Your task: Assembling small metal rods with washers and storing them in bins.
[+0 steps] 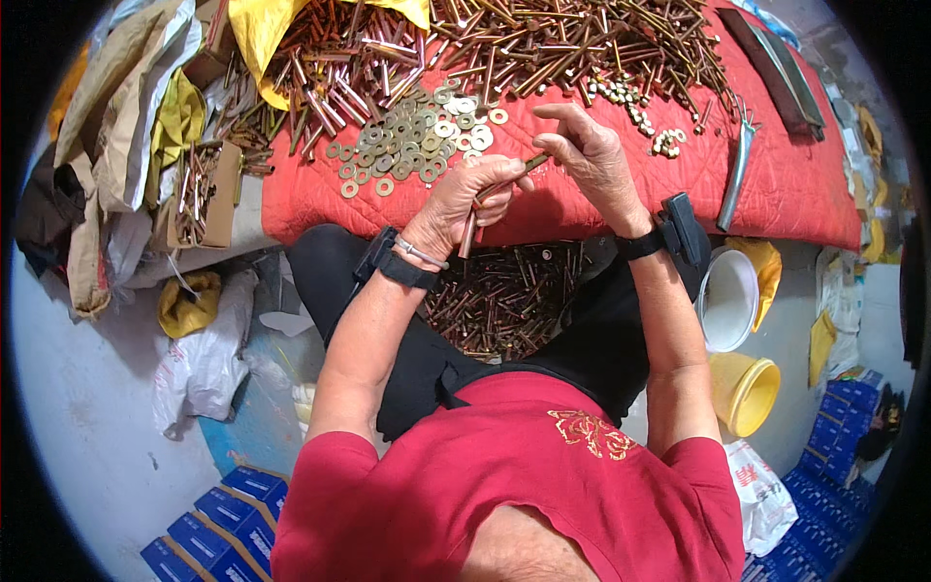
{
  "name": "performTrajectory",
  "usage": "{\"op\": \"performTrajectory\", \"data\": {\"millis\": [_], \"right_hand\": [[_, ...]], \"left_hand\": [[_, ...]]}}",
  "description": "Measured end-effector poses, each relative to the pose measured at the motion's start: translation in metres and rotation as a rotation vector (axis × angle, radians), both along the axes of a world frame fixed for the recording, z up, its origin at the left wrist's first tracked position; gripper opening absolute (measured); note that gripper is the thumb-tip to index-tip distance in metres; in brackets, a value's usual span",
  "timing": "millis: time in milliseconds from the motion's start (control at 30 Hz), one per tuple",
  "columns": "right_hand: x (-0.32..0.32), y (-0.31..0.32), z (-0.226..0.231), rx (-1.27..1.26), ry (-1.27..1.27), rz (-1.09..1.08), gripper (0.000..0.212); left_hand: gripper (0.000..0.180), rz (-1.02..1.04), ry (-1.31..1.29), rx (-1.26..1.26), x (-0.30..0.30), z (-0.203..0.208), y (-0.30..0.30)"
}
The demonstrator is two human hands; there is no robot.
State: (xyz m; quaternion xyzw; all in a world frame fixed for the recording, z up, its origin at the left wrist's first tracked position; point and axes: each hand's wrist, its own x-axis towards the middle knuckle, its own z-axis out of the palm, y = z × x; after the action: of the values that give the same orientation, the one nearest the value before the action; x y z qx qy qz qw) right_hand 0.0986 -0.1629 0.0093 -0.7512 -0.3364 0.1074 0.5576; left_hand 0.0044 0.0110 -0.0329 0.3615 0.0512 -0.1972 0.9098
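Note:
My left hand (475, 199) is closed around a copper-coloured metal bolt (469, 238), held at a slant over the near table edge. The bolt's threaded end points up and to the right, to my right hand (593, 160). On that hand the thumb lies close by the bolt's tip, and the index finger stands apart from the thumb. Whether the thumb touches the bolt I cannot tell. Flat washers (407, 141) lie heaped just beyond my left hand. Past my right hand are small nuts (667, 143). A large pile of bolts (572, 44) covers the far part of the table.
A red quilted cloth (776, 184) covers the table. At its right lie a grey-handled tool (739, 170) and a dark metal channel (771, 73). More bolts (499, 301) fill a space between my knees. A cardboard box (225, 194) stands left; white (727, 301) and yellow buckets (752, 396) stand right.

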Motion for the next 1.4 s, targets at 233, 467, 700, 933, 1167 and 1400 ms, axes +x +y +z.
{"op": "performTrajectory", "data": {"millis": [233, 467, 700, 933, 1167, 1400], "right_hand": [[0.000, 0.006, 0.005, 0.116, -0.086, -0.070, 0.031], [-0.002, 0.003, 0.008, -0.098, 0.124, -0.059, 0.028], [-0.004, 0.005, 0.004, -0.111, 0.050, -0.141, 0.028], [-0.003, 0.000, 0.002, -0.124, -0.062, -0.057, 0.034], [-0.004, 0.000, -0.002, -0.122, -0.056, -0.049, 0.031], [-0.005, 0.000, 0.001, -0.126, 0.050, -0.030, 0.029]], "left_hand": [[0.026, -0.047, 0.034, -0.116, 0.005, 0.000, 0.009], [0.028, 0.001, 0.042, -0.056, 0.000, 0.002, 0.006], [0.027, -0.022, 0.043, -0.059, 0.000, -0.001, 0.004], [0.027, -0.024, 0.050, -0.054, 0.002, -0.004, 0.004], [0.027, -0.040, 0.049, -0.052, 0.003, -0.009, 0.003], [0.027, -0.032, 0.087, -0.052, 0.003, -0.005, 0.002]]}}
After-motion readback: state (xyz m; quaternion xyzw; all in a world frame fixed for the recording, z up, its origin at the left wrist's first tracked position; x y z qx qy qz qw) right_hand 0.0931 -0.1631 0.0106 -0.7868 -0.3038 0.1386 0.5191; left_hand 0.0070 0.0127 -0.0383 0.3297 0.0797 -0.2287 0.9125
